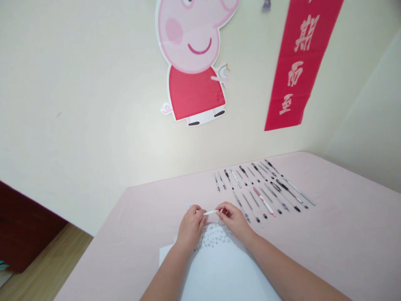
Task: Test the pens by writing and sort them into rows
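Two hands (190,226) (235,219) pinch one slim white pen (210,212).

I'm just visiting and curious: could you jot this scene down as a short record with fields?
left hand: pinches one end of the pen
right hand: pinches its other end
paper: under the hands, with scribbles
pen row: on the table, beyond the right hand
wall: pig cutout, banner

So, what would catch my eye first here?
Probably the big pink cartoon pig cutout on the wall, with a red banner to its right. Below, on the pink table, the left hand and right hand pinch a white pen above a written sheet, beside rows of pens.
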Demonstrator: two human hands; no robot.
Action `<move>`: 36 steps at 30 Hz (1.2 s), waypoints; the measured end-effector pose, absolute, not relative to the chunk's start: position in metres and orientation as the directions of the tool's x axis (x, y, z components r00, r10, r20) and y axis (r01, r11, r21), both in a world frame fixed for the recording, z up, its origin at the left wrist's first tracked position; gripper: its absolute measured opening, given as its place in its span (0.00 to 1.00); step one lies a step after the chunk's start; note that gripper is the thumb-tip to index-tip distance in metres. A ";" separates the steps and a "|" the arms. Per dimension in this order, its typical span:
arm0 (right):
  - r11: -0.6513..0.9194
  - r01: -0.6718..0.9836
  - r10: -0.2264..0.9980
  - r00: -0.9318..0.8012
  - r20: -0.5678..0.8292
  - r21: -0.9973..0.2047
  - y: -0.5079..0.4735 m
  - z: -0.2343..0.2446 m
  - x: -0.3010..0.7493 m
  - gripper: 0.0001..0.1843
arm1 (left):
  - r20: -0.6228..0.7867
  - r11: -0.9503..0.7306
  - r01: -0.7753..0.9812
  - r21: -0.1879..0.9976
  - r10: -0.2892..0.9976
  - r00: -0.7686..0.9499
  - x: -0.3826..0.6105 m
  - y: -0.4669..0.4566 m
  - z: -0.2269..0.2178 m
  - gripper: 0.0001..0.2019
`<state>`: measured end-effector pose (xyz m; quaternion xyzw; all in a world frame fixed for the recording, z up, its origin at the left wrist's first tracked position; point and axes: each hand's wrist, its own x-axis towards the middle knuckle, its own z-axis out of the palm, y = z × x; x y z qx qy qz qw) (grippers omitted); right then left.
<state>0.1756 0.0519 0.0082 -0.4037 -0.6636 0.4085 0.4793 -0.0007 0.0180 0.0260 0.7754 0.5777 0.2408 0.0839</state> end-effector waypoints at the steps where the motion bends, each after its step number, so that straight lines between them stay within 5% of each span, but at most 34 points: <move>1: 0.341 0.143 0.927 -0.214 0.307 -0.929 0.052 0.008 0.176 0.05 | 0.274 -0.319 0.856 0.406 0.936 0.219 -0.001 0.018 0.026 0.13; 30: 0.392 0.276 0.903 -0.298 0.309 -0.878 0.049 0.010 0.177 0.12 | 0.331 -0.356 0.854 0.380 0.914 0.234 -0.001 0.018 0.027 0.11; 36: 0.375 0.269 0.911 -0.283 0.299 -0.887 0.047 0.011 0.177 0.04 | 0.322 -0.353 0.872 0.341 0.915 0.244 -0.002 0.019 0.024 0.11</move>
